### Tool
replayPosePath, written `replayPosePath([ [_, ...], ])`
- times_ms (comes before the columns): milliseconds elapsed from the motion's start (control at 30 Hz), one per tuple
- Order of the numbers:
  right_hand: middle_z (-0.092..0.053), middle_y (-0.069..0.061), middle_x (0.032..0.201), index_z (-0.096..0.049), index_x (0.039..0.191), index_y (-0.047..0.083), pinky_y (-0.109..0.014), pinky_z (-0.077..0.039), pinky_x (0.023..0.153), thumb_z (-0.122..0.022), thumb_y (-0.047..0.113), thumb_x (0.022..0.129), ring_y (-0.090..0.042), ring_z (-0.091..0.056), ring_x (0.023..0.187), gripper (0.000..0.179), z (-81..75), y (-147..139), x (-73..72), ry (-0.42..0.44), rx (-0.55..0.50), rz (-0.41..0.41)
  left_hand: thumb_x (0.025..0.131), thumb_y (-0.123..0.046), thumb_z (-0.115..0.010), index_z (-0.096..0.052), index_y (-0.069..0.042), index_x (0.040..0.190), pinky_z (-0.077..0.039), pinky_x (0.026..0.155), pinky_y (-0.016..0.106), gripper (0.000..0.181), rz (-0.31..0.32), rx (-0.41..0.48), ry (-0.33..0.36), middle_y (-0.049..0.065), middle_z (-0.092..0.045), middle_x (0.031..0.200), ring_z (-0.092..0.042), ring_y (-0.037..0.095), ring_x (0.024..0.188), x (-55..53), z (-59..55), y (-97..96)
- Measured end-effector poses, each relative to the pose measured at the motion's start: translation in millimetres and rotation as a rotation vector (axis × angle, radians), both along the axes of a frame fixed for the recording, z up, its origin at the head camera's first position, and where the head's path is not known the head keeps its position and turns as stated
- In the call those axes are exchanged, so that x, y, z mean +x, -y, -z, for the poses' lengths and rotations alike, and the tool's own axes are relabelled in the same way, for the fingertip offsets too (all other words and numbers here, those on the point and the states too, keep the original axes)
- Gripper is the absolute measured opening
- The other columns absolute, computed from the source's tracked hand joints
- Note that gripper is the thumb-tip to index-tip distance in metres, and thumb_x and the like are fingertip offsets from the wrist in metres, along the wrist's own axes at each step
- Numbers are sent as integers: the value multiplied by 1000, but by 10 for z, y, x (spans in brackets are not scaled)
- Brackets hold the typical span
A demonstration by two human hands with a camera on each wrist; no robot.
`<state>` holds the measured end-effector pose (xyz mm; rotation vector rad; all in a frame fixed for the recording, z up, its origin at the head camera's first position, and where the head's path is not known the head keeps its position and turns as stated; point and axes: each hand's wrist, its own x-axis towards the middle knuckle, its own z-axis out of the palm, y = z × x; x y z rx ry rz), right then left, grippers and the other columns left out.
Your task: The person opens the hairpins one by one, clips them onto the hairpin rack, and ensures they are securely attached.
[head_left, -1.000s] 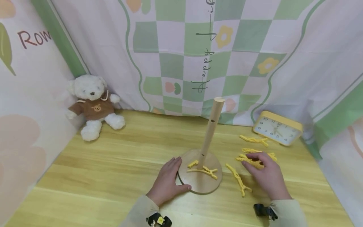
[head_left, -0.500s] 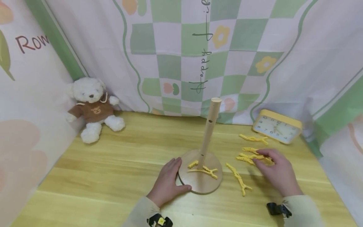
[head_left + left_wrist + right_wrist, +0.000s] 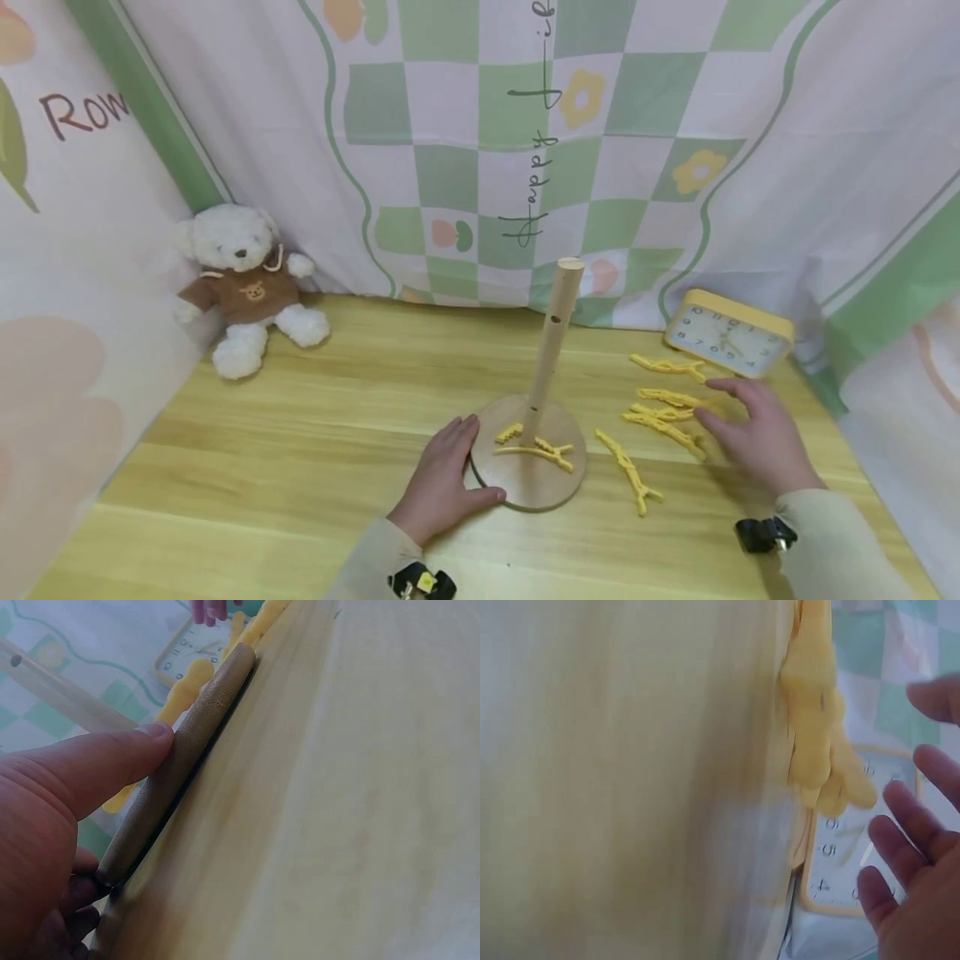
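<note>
Far L: white teddy [image 3: 251,292] sits on the surface [image 3: 300,458] against the curtain; appears to be décor only. L hand [image 3: 444,483] grips the L rim of the round wooden base [image 3: 540,492], thumb at near edge, fingers along the far-L side; prob. to keep it from sliding or tipping. Wooden post [image 3: 550,358] stands upright from base, holes visible in its side. Yellow branch-shaped pcs [image 3: 555,454] lie on base about the post's foot, apparently loose; exact no. unclear, post covers part. R of base, a lone yellow pc [image 3: 628,469] lies on the surface, approx. lengthwise near to far. Further R, a yellow cluster [image 3: 663,429], pcs overlapping; one more, the far yellow pc [image 3: 663,365], lies apart beyond it. These seem laid on this side for easy R-hand reach. R hand [image 3: 765,437] is at cluster's R end: thumb and index well apart, other fingers loosely extended, nothing held; contact w/ pcs can't be confirmed. Far R: yellow-framed clock [image 3: 731,333], leaning back, also prob. décor.
</note>
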<state>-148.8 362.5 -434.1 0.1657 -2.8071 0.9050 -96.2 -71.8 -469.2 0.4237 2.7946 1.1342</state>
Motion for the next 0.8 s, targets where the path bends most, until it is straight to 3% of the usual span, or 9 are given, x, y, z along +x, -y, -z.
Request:
replayPosePath([
  [267, -40, -39, 143, -43, 145, -5, -78, -30, 94, -69, 38, 95, -62, -36, 125, 70, 39, -172, -126, 96, 49, -32, 75, -53, -83, -34, -4, 155, -21, 121, 55, 107, 6, -6, -12, 12, -33, 161, -25, 35, 149, 1, -2, 3],
  [533, -43, -38, 141, -36, 146, -11, -71, -39, 91, -64, 44, 97, -55, -45, 120, 79, 88, -284, -192, 227, 32, -12, 75, -53, -83, -33, -4, 156, -21, 120, 56, 107, 7, -3, -8, 13, -33, 161, -25, 35, 149, 0, 3, 9],
  [800, -53, -37, 131, -46, 138, -12, -62, -46, 88, -63, 45, 98, -49, -55, 113, 72, 118, -335, -206, 268, 33, -8, 75, -54, -83, -33, -4, 156, -22, 120, 56, 107, 5, -10, -14, 13, -32, 161, -25, 35, 149, -2, 17, 7],
])
